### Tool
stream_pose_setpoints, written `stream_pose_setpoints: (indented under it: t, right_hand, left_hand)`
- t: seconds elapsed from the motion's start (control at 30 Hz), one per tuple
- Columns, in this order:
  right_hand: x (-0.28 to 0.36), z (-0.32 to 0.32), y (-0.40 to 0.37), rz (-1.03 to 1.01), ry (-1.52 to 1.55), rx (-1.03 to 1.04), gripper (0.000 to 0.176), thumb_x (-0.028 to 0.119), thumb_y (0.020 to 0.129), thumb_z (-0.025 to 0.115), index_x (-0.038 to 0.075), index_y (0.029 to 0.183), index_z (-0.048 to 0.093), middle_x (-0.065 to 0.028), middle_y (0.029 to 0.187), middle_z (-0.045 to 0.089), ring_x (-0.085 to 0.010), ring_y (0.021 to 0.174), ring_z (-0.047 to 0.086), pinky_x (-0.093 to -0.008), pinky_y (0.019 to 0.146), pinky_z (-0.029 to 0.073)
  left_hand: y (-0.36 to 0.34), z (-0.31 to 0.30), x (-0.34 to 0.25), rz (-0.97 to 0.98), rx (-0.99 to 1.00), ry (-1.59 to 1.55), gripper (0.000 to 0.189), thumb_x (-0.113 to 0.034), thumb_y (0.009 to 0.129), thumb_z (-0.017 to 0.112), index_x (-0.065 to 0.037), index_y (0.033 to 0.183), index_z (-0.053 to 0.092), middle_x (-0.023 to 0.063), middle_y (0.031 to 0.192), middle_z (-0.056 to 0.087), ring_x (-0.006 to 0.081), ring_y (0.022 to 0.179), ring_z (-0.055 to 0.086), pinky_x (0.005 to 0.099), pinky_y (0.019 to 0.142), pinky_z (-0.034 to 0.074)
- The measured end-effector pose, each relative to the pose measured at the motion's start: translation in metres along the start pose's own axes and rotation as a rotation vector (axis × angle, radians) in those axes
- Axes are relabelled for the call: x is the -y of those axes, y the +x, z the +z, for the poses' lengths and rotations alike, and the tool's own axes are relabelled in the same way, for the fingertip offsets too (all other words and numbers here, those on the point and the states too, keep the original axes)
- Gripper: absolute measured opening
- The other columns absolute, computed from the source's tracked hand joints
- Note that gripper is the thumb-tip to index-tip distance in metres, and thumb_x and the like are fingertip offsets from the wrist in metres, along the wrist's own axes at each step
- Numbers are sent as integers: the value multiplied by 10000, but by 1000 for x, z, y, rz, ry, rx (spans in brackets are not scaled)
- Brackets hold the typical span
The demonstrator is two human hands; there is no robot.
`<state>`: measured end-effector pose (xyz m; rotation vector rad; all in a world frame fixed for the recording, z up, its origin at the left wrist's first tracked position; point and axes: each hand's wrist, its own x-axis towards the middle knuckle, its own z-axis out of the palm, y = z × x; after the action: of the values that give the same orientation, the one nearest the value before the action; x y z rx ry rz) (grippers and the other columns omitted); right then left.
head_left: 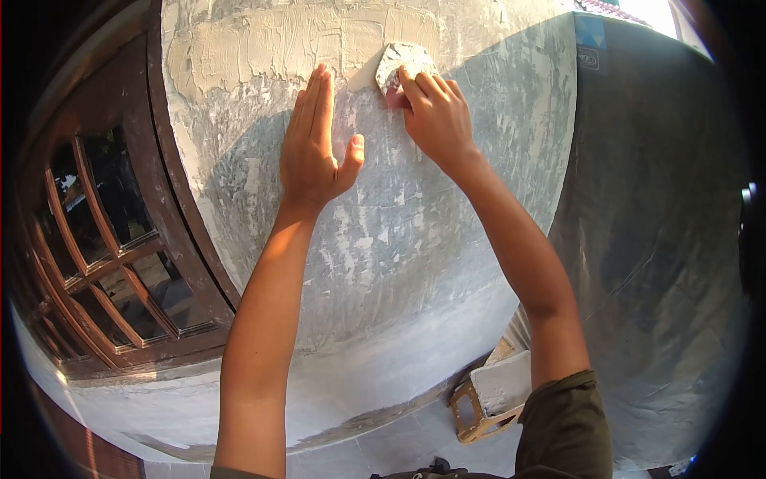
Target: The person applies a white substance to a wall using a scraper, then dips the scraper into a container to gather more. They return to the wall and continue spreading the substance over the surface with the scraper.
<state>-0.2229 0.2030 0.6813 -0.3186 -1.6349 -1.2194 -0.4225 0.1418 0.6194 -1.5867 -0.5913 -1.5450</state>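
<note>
My left hand [319, 148] lies against the grey wall [375, 263], its fingers straight and side by side, thumb held out. Just above its fingertips runs a band of wet, cream-coloured putty [271, 48] with ridged marks. To the right, my right hand [439, 112] grips a flat putty spreader [405, 60] by its lower edge, with the fingers curled over it. Thick pale putty coats most of the spreader's face, and a reddish patch shows near the thumb. The spreader is at the wall, by the right part of the putty band.
A brown wooden window frame [159, 144] with glass panes borders the wall on the left. On the right hangs a large dark sheet [654, 239]. Below, a small yellowish stool [467, 411] bears a whitish container [503, 383] on the tiled floor [399, 443].
</note>
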Motion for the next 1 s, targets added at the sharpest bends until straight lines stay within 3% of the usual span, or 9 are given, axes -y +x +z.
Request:
stream_pose_setpoints:
  t: [0.07, 0.27, 0.47, 0.67, 0.77, 0.87, 1.0]
  right_hand:
    - [16, -12, -22, 36, 21, 98, 383, 45, 796, 669, 9, 1177, 689, -43, 900, 628, -216, 853, 642, -365, 795, 495]
    - [42, -44, -42, 23, 167, 126, 415, 35, 783, 698, 36, 1197, 674, -25, 887, 619, -216, 840, 634, -368, 794, 500]
    - [-26, -11, 30, 74, 34, -77, 396, 53, 794, 708, 73, 1189, 672, -43, 943, 658, -226, 935, 678, -408, 821, 531]
    - [-49, 12, 28, 47, -78, -32, 387, 48, 809, 681, 60, 1195, 681, -47, 958, 676, -233, 960, 683, -395, 822, 515]
    - [-26, -3, -3, 114, -7, 79, 375, 26, 821, 644, 36, 1195, 682, -55, 938, 681, -235, 956, 679, -396, 807, 490]
    - [7, -21, -41, 193, 67, 190, 512, 15, 782, 700, 54, 1289, 647, -57, 943, 635, -251, 943, 652, -391, 838, 499]
    - [30, -40, -53, 158, 177, 201, 494, -3, 771, 715, 67, 1258, 672, -59, 914, 623, -254, 887, 652, -384, 797, 512]
  left_hand:
    - [1, -1, -2, 0, -10, -16, 766, -260, 864, 539, 80, 1521, 342, 269, 1561, 398, 390, 1459, 395, 491, 1207, 309]
    - [0, -1, -2, -3, -2, -21, 778, -258, 861, 551, 79, 1526, 331, 264, 1566, 393, 388, 1462, 390, 489, 1210, 304]
    - [0, 0, -2, 11, 5, 0, 778, -265, 863, 554, 80, 1524, 333, 266, 1564, 394, 388, 1458, 396, 495, 1208, 306]
    - [-1, 1, -1, 6, 6, -2, 767, -276, 869, 539, 78, 1521, 345, 268, 1561, 398, 393, 1456, 398, 498, 1203, 313]
    - [0, 0, -1, 7, 8, -5, 760, -274, 871, 533, 76, 1520, 349, 269, 1562, 397, 394, 1456, 399, 498, 1204, 311]
    - [0, 0, -1, 8, 6, -19, 762, -275, 872, 532, 77, 1521, 345, 271, 1562, 395, 393, 1458, 396, 498, 1206, 308]
    - [2, 0, -1, 10, 7, -16, 766, -279, 874, 532, 77, 1524, 339, 270, 1563, 395, 391, 1460, 393, 498, 1207, 306]
